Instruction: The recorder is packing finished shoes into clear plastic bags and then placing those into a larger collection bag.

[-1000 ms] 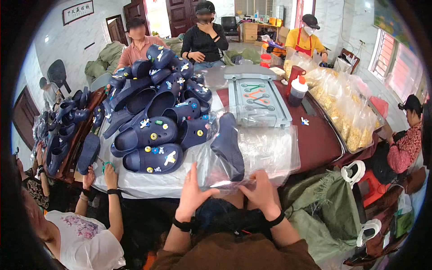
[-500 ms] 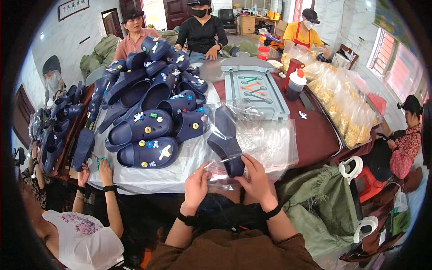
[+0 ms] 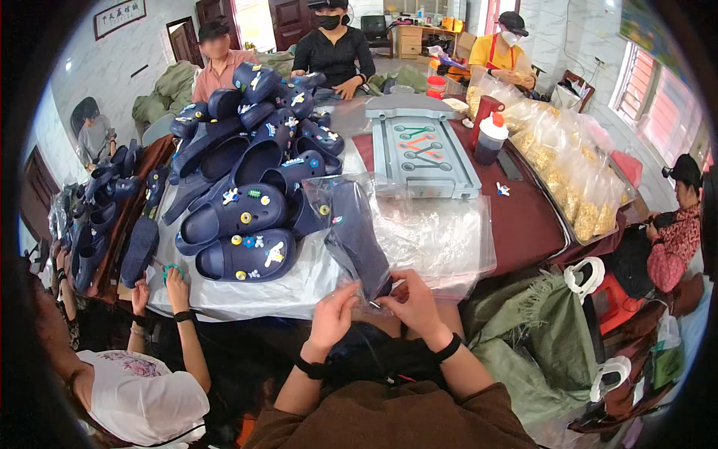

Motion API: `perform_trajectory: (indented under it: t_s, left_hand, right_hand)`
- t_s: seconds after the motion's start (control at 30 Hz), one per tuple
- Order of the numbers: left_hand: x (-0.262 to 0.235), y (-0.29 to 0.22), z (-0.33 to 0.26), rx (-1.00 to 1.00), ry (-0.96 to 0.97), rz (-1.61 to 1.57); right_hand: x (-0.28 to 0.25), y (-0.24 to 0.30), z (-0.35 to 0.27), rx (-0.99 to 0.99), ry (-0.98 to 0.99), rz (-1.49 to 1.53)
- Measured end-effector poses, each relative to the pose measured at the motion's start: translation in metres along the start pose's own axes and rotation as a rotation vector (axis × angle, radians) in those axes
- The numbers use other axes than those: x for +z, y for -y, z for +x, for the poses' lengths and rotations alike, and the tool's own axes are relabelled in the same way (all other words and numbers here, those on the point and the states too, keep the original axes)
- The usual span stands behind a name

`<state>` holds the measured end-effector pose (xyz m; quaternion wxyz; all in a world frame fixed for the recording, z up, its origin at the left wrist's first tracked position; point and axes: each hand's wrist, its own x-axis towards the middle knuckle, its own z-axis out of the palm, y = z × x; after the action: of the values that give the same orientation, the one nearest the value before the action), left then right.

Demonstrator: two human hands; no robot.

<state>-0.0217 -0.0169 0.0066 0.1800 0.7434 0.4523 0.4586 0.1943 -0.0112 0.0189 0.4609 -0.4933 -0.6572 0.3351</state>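
A navy clog [image 3: 351,236] lies inside a clear plastic bag [image 3: 318,196] at the table's near edge, slanting toward me. The bag's open end faces me. My left hand [image 3: 334,314] pinches the bag's near edge on the left, its thumb and fingers pressed together. On the other side my right hand [image 3: 413,301] grips the bag's edge close to the clog's near end. Beside it on the left is a heap of navy clogs [image 3: 232,213] with colourful charms. Flat clear bags [image 3: 445,232] lie to the right of the bagged clog.
A grey plastic board [image 3: 422,157] stands beyond the bags, with a sauce-like bottle [image 3: 491,138] to its right. Filled bags on a tray [image 3: 591,239] line the right side. A green sack [image 3: 523,337] lies at lower right. A co-worker's hands [image 3: 176,292] work at the left.
The bagged clog has turned over and shifted left, with its sole side lower and the bag drawn around it. Both my hands have moved slightly lower and closer together.
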Motion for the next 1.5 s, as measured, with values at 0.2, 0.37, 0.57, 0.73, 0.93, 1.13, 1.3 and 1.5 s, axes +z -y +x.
perform_trajectory:
  t_s: [0.2, 0.37, 0.57, 0.73, 0.93, 1.13, 1.3, 1.5]
  left_hand:
    - [-0.009, 0.008, -0.007, -0.170, 0.125, -0.103]
    - [-0.023, 0.000, -0.003, -0.094, 0.120, -0.102]
    - [-0.028, 0.007, -0.004, -0.007, 0.150, -0.018]
    - [-0.029, 0.009, -0.007, -0.045, 0.152, 0.015]
    - [-0.019, -0.017, 0.009, -0.087, -0.036, 0.146]
    - [-0.001, -0.013, 0.012, -0.156, 0.069, 0.186]
    - [0.006, -0.018, 0.009, -0.218, 0.126, 0.167]
    - [0.015, -0.043, 0.030, 0.143, 0.092, 0.288]
  right_hand:
    - [0.007, 0.008, 0.010, -0.412, 0.029, -0.374]
    - [0.017, 0.008, 0.012, -0.361, 0.111, -0.358]
    - [0.033, 0.008, 0.012, -0.222, 0.026, -0.259]
    - [0.029, 0.010, 0.011, -0.207, 0.060, -0.262]
    - [0.007, 0.015, 0.005, -0.201, 0.096, -0.172]
    - [-0.028, 0.037, -0.013, 0.025, -0.281, -0.146]
    - [-0.042, 0.035, 0.010, -0.196, -0.465, -0.520]
    - [-0.034, -0.027, 0.028, 0.216, -0.243, -0.253]
